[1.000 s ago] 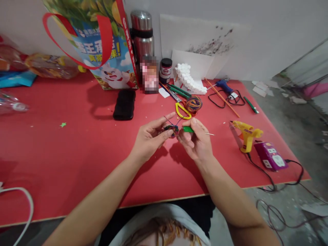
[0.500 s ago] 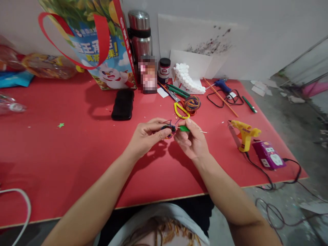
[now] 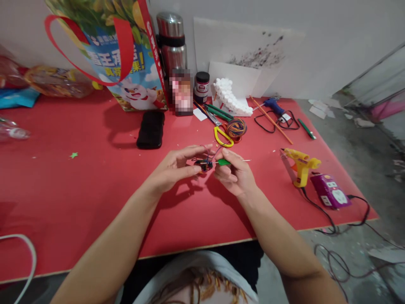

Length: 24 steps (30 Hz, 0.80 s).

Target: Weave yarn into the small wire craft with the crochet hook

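A small dark crocheted piece (image 3: 204, 165) with multicoloured yarn hangs over the red table between my hands. My left hand (image 3: 172, 169) holds its left side between thumb and fingers. My right hand (image 3: 236, 171) grips a crochet hook by its green handle (image 3: 223, 161); the thin metal shaft reaches left into the piece, and another metal end sticks out to the right. A strand of yarn runs from the piece up toward a multicoloured yarn ball (image 3: 236, 127). Fine loops at the hook tip are too small to tell.
Yellow-handled scissors (image 3: 223, 137) lie just beyond my hands, with a black phone (image 3: 151, 130) to the left. A yellow glue gun (image 3: 302, 165) and a purple power box (image 3: 331, 191) stand at right. Behind are a patterned bag (image 3: 136, 63) and a steel flask (image 3: 173, 42).
Both hands, the piece and the hook have shifted slightly left. The left fingers have spread wider, the piece now shows more, and the hook shaft lies across it.
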{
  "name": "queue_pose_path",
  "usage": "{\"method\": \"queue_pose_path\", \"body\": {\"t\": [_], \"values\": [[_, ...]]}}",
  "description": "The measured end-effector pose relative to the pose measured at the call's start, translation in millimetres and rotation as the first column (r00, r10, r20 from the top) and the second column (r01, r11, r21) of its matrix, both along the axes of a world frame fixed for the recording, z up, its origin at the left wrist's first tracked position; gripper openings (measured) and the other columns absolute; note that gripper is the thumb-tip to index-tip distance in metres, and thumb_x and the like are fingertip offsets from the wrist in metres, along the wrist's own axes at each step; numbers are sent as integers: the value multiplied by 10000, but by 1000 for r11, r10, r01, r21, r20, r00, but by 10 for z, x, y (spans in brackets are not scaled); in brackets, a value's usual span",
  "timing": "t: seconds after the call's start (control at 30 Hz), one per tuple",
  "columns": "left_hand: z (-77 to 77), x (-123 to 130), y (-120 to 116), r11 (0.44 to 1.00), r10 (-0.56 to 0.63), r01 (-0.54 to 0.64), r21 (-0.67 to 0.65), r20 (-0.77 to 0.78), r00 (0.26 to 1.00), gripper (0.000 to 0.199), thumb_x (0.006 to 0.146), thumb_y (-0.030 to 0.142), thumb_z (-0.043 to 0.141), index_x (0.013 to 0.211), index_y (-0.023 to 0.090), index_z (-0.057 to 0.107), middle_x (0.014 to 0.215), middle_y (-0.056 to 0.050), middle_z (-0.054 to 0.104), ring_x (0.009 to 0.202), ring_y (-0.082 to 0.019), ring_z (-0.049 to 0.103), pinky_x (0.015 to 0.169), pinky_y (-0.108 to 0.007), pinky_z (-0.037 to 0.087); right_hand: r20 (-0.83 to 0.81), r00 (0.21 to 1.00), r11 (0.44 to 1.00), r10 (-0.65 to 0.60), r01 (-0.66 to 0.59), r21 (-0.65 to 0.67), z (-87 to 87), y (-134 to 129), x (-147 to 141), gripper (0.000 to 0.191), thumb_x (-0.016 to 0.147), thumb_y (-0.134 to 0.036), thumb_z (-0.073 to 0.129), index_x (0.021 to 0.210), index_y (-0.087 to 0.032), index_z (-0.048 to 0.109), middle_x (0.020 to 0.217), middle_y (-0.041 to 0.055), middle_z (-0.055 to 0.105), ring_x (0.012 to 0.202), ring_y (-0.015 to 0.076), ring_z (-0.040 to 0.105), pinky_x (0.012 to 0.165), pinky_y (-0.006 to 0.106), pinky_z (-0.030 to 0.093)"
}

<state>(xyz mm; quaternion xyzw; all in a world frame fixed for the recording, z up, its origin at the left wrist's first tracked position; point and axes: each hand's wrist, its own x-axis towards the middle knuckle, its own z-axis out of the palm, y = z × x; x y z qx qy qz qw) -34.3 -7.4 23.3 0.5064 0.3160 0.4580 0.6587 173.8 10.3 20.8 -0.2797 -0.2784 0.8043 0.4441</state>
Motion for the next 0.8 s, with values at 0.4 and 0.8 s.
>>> {"method": "queue_pose_path", "body": {"t": [0.4,0.8], "values": [[173,67,-42,985,159,-158,-62,1,987,562,675,163,960,1218,209,825,1081,-124,809,908,-249,775,535,-237,631,-18,999,999,27,-28,-42,-21,48,25,216,928,-297,713,780,-151,770,429,-78,528,291,-3,227,346,124,206],[30,281,-20,960,245,-220,-172,140,959,716,633,141,976,1317,194,770,744,22,709,661,-110,709,695,-227,636,70,995,973,-77,59,225,-37,-86,-12,298,869,-447,826,781,-168,769,440,-53,576,324,29,325,393,182,252]]}}
